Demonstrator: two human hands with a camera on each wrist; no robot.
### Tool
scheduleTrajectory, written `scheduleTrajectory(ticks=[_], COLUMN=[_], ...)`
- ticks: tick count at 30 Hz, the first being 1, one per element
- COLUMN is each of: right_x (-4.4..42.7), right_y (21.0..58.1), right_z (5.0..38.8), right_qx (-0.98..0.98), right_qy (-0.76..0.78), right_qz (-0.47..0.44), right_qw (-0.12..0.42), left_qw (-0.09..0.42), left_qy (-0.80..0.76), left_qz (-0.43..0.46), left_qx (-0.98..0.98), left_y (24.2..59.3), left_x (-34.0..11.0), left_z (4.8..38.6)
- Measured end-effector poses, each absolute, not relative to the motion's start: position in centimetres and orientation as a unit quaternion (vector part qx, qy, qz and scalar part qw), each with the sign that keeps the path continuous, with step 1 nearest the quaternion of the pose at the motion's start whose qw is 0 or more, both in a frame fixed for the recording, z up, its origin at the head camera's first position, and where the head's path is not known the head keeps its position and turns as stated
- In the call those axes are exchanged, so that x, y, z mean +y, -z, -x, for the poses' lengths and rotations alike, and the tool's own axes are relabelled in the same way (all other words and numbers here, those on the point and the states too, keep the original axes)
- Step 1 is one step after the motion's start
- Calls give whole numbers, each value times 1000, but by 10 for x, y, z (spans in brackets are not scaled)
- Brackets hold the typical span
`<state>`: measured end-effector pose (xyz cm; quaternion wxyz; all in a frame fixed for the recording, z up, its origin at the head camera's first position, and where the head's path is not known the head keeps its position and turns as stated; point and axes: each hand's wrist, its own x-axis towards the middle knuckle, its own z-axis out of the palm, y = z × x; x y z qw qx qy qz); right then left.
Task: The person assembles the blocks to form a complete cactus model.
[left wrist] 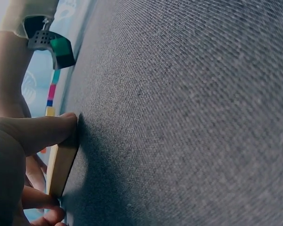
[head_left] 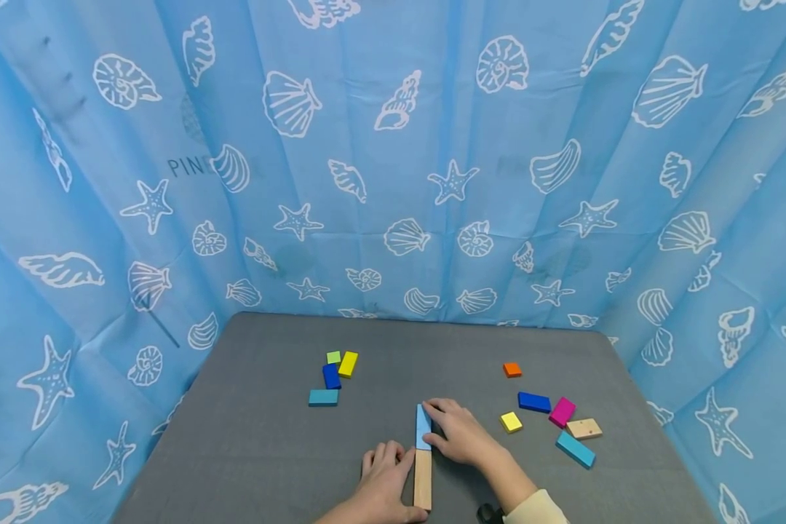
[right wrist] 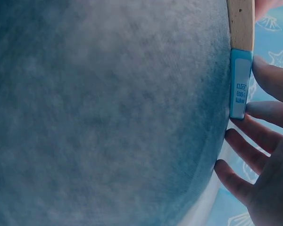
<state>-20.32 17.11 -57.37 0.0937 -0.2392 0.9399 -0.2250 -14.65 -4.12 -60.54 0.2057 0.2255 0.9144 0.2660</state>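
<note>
A plain wooden block (head_left: pixel 422 480) and a light blue block (head_left: pixel 422 428) lie end to end in one line on the grey table. My left hand (head_left: pixel 386 480) pinches the wooden block lengthwise, its thumb at the near end and a finger by the far end. The light blue block (right wrist: pixel 240 84) carries small dark blue markings on the side seen in the right wrist view. My right hand (head_left: pixel 460 434) pinches it between thumb and index finger, while the other fingers spread past its far end. In the left wrist view, the thumb hides one end of the wooden block (left wrist: pixel 62 165).
Left on the grey table (head_left: pixel 262 451) sit a green block (head_left: pixel 333 357), a yellow one (head_left: pixel 348 364), a blue one (head_left: pixel 331 376) and a teal one (head_left: pixel 324 398). Several coloured blocks, including a magenta block (head_left: pixel 562 412), lie at right. A shell-patterned curtain (head_left: pixel 367 160) surrounds the table.
</note>
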Motion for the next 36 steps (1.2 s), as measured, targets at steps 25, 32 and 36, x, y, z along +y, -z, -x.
scheduleTrajectory(ticks=[25, 32, 36], right_x=[209, 251, 274], right_y=[548, 541, 540], right_z=[200, 199, 196], right_qx=[944, 957, 961], right_qy=[276, 262, 257], right_qz=[182, 128, 102], right_qw=[9, -3, 14], left_qw=[139, 156, 157], left_qy=[-197, -208, -212], left_qz=[-279, -254, -249], left_qx=[930, 932, 932], left_y=[596, 592, 590], left_x=[-34, -31, -30], left_z=[179, 176, 174])
